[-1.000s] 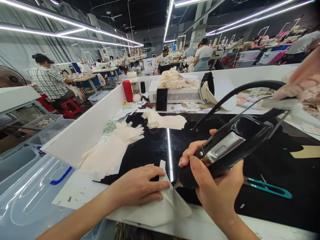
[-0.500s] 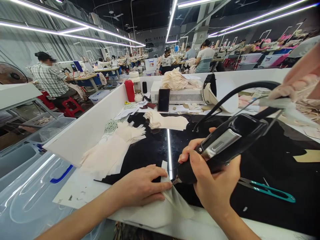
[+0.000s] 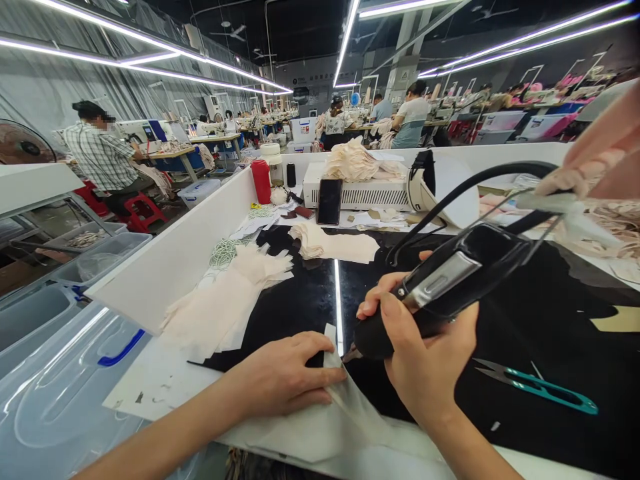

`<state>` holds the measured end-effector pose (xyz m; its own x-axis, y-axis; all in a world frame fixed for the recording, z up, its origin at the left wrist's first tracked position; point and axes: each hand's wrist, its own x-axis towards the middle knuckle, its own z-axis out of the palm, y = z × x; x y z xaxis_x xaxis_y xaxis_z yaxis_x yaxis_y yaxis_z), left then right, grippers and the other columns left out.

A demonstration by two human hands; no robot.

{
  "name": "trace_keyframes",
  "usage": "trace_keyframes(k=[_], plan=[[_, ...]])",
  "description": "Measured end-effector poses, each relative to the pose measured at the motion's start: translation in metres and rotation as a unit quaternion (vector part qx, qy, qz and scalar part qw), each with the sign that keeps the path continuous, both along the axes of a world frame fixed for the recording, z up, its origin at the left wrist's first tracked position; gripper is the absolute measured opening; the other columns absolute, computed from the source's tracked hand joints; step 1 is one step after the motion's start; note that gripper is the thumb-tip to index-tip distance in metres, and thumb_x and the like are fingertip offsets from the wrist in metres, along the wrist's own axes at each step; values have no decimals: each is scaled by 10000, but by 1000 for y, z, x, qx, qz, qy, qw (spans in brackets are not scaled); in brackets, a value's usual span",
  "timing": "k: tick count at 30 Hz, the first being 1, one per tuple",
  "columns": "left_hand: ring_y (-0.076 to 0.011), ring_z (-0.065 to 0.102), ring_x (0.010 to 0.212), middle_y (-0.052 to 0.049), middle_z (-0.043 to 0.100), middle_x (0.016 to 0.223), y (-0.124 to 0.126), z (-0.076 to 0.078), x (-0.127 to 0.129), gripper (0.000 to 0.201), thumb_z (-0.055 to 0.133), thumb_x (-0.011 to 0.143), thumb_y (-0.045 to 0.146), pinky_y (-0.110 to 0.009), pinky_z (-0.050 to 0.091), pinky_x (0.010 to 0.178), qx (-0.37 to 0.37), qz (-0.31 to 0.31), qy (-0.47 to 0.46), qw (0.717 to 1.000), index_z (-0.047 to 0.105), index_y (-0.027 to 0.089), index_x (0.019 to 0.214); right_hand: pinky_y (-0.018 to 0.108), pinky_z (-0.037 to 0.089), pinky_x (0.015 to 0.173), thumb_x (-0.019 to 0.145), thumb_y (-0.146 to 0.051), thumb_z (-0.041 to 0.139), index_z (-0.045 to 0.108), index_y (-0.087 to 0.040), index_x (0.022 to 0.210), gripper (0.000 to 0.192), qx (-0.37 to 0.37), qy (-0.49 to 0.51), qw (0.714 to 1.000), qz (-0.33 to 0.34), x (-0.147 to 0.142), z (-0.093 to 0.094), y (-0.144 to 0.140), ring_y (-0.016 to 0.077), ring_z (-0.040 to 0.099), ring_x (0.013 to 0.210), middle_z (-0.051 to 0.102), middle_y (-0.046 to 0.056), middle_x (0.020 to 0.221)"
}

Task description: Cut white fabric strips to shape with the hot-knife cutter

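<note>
My right hand [image 3: 425, 340] is wrapped round a black corded handheld tool [image 3: 450, 273] with a silver lever plate and a narrow metal tip. That tip points left, at the edge of a thin pale fabric piece [image 3: 350, 407], close to my left fingertips. My left hand [image 3: 290, 370] lies flat on the fabric with its fingers stretched out, pressing it to the black table surface [image 3: 300, 300]. Part of the fabric is hidden under that hand; the rest drapes over the front edge. Teal thread snips [image 3: 545, 387] lie right of my right hand.
Fabric stacks lie at left [image 3: 215, 300] and behind [image 3: 335, 243]. A phone [image 3: 329, 202] leans on a white vented box [image 3: 370, 195]. The tool's cable [image 3: 475, 173] arches to the upper right. A plastic bin [image 3: 55, 393] stands at left; co-workers sit at sewing tables beyond.
The view has shifted slightly. The tool and my right hand have moved only a little; its tip stays at the fabric edge. My left hand keeps pressing the fabric.
</note>
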<state>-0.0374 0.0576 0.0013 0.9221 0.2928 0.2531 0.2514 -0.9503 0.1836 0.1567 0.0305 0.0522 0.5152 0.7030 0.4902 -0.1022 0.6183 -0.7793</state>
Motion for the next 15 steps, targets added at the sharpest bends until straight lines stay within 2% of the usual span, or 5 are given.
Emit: trace_keyframes(k=[6,11,15], plan=[[-300,638,1223,-191,594,1373,-1,-1,0,367,487,1105,410,-419,576,1029,-4,-1,3,1000,666,200,1347,269,590,583,835,-144,776,506,-285,1049,373,7,7,1000,2,-1,0,5,106,659,572,707,-90,809],[-303,639,1224,-191,595,1371,0,-2,1,359,509,1098,407,-418,579,1023,-4,-1,-7,1000,666,200,1345,272,588,574,853,-169,758,516,-273,1007,306,-1,-3,1000,-11,-2,-1,8,104,656,563,706,-86,808],[-305,642,1218,-184,595,1374,0,-1,1,352,524,1092,402,-419,584,1014,-9,4,-5,1000,661,209,1354,281,588,592,849,-163,773,502,-274,1036,347,8,4,1000,-7,-1,-1,10,107,656,571,702,-89,805]])
